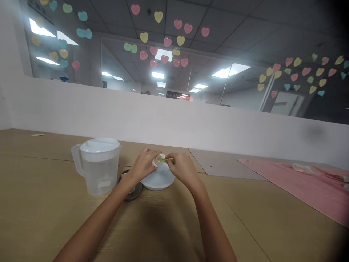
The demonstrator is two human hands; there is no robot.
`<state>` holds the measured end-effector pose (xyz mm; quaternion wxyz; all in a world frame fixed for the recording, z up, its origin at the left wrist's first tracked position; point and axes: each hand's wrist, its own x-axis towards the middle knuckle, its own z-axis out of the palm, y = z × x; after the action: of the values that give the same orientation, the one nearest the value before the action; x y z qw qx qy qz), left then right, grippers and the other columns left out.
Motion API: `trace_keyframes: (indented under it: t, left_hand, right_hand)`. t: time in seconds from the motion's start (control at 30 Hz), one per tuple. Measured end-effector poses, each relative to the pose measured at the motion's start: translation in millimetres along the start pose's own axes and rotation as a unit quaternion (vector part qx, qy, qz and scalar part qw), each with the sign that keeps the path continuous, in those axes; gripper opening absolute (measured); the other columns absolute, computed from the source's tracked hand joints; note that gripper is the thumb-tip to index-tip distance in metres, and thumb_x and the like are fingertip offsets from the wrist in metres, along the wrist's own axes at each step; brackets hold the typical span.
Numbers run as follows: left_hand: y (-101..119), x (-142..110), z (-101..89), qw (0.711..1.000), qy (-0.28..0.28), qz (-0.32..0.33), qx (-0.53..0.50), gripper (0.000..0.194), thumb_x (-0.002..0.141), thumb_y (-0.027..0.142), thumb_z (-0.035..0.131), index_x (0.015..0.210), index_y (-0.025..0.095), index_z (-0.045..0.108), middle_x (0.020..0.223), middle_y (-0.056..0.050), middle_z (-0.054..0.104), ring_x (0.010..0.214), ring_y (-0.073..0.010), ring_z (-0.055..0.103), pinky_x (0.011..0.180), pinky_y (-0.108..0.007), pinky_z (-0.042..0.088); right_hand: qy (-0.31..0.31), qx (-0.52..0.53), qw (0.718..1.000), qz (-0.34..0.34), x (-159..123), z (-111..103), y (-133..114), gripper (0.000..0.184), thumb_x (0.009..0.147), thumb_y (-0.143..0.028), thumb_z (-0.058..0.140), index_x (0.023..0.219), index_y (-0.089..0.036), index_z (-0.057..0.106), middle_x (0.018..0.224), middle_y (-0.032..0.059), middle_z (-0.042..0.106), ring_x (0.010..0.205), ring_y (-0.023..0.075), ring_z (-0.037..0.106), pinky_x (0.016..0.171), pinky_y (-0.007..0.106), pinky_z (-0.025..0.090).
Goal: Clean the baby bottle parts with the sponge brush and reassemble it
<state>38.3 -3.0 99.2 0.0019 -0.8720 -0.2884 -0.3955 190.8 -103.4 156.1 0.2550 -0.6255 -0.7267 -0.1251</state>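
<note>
Two bare forearms reach out over the pale wooden table [169, 222], and the hands meet just above its surface. The left hand [143, 165] has its fingers curled together around a small white round piece [157, 160], which it holds up off the table. The right hand [184, 169] has its fingers pressed close, and its thumb and forefinger seem to pinch a thin green strip [165, 159] against that piece (from here, the exact grip is half hidden by the knuckles).

Directly beneath the hands sits a shallow white bowl [158, 181], and just left of it lies a dark round dish [133, 191], partly tucked behind the left wrist. Touching that dish's far side stands a translucent plastic pitcher [99, 174] with a white lid, its handle to the left. A pale wooden stick [37, 134] lies at the table's far left corner.

To the right, a pink cloth [297, 187] spreads beside a grey panel [229, 163]. Beyond rises a white partition [163, 116], topped by glass dotted with heart-shaped paper notes [163, 47].
</note>
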Motion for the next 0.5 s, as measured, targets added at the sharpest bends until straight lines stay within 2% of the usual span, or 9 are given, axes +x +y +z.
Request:
trace_keyframes:
  t: [0.1, 0.23, 0.37, 0.5]
  left_hand:
    - [-3, 2, -2.2, 1.000, 0.012, 0.014, 0.016, 0.053, 0.065, 0.013, 0.063, 0.116, 0.020, 0.055, 0.112, -0.005, 0.063, 0.098, -0.0227, 0.052, 0.086, -0.036, 0.039]
    - [-10, 3, 0.2, 0.999, 0.013, 0.015, 0.026, 0.051, 0.065, 0.013, 0.065, 0.115, 0.021, 0.055, 0.112, -0.005, 0.062, 0.101, -0.0233, 0.050, 0.089, -0.037, 0.038]
    - [-12, 5, 13.3, 0.999, 0.017, 0.002, 0.044, 0.052, 0.062, 0.011, 0.066, 0.113, 0.020, 0.056, 0.113, -0.007, 0.057, 0.105, -0.0241, 0.049, 0.092, -0.038, 0.038]
    - [-15, 4, 29.9, 0.995, 0.007, -0.029, 0.100, 0.048, 0.064, 0.009, 0.061, 0.110, 0.022, 0.058, 0.113, -0.008, 0.051, 0.103, -0.0252, 0.048, 0.089, -0.040, 0.039]
  right_hand:
    - [0.011, 0.001, 1.000, -0.008, -3, -2, -1, 0.021, 0.084, -0.021, 0.050, 0.088, -0.023, 0.070, 0.080, 0.0024, 0.071, 0.070, 0.0146, 0.062, 0.057, 0.021, 0.035]
    - [0.010, -0.013, 1.000, -0.017, -12, -17, 1, 0.021, 0.084, -0.021, 0.051, 0.087, -0.024, 0.071, 0.082, 0.0013, 0.071, 0.072, 0.0151, 0.063, 0.057, 0.022, 0.036]
    - [0.012, -0.020, 1.000, -0.014, -17, -30, 12, 0.020, 0.082, -0.020, 0.052, 0.083, -0.024, 0.072, 0.078, 0.0004, 0.070, 0.070, 0.0148, 0.062, 0.056, 0.023, 0.036]
    - [-0.014, -0.019, 1.000, 0.019, -22, -44, 30, 0.018, 0.080, -0.023, 0.054, 0.079, -0.023, 0.072, 0.077, 0.0009, 0.069, 0.065, 0.0143, 0.061, 0.054, 0.023, 0.037]
